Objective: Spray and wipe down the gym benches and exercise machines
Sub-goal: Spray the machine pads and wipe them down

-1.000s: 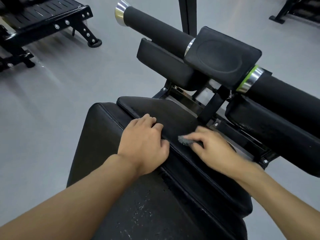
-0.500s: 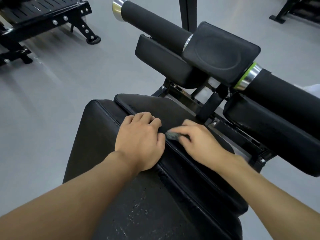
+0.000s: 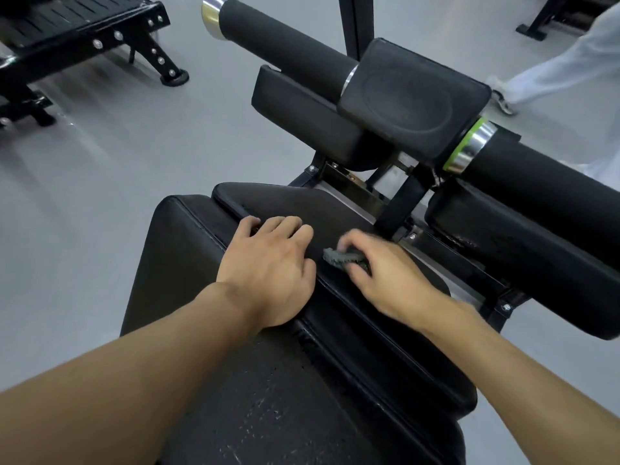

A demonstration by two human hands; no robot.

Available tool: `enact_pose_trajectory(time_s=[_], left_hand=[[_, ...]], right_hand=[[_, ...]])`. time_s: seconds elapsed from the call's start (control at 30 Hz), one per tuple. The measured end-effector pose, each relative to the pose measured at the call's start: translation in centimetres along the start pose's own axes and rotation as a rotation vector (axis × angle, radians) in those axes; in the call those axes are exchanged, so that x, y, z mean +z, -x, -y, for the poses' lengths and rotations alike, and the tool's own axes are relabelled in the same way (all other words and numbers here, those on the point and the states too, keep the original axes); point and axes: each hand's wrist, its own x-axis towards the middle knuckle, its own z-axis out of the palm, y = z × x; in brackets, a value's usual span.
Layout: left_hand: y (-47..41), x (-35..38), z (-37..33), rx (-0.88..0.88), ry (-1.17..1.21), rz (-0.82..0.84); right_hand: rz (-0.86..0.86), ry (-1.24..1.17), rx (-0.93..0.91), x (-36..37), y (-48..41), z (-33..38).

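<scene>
A black padded bench seat (image 3: 188,256) fills the lower middle, its surface cracked near me. My left hand (image 3: 271,270) lies flat on the seam between the seat and the raised upper pad (image 3: 302,203), fingers curled over the pad's edge. My right hand (image 3: 382,276) presses a small dark grey cloth (image 3: 339,257) onto that pad, just right of my left hand. Beyond stand the machine's black foam rollers (image 3: 285,45) with chrome caps and a square black pad (image 3: 412,95).
Another black machine frame (image 3: 84,38) stands on the grey floor at the far left. A person's legs in white trousers (image 3: 570,62) cross the top right corner. A black base foot (image 3: 533,30) sits behind them.
My right hand with the cloth slid left toward my left hand, then back a little to the right. A person in white trousers has walked into view at the top right.
</scene>
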Motion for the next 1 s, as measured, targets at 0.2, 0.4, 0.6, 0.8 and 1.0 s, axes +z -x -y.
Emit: enact_pose_trajectory(time_s=[0.2,0.4,0.6,0.8,1.0], left_hand=[[-0.1,0.0,0.1,0.002,0.029,0.05],[-0.2,-0.1,0.2,0.004,0.037,0.056],[-0.2,-0.1,0.2,0.001,0.043,0.049],[-0.1,-0.3,0.1,0.0,0.045,0.044],[-0.1,-0.1,0.2,0.003,0.057,0.029]], right_hand=[[-0.092,-0.076,-0.01,0.3,2.8,-1.9],[-0.029,-0.118,0.099,0.5,0.7,-2.5],[-0.07,-0.057,0.105,0.8,-0.3,-3.9],[-0.043,-0.092,0.098,0.4,0.7,-5.6],[-0.061,-0.069,0.216,1.3,-2.7,-6.3]])
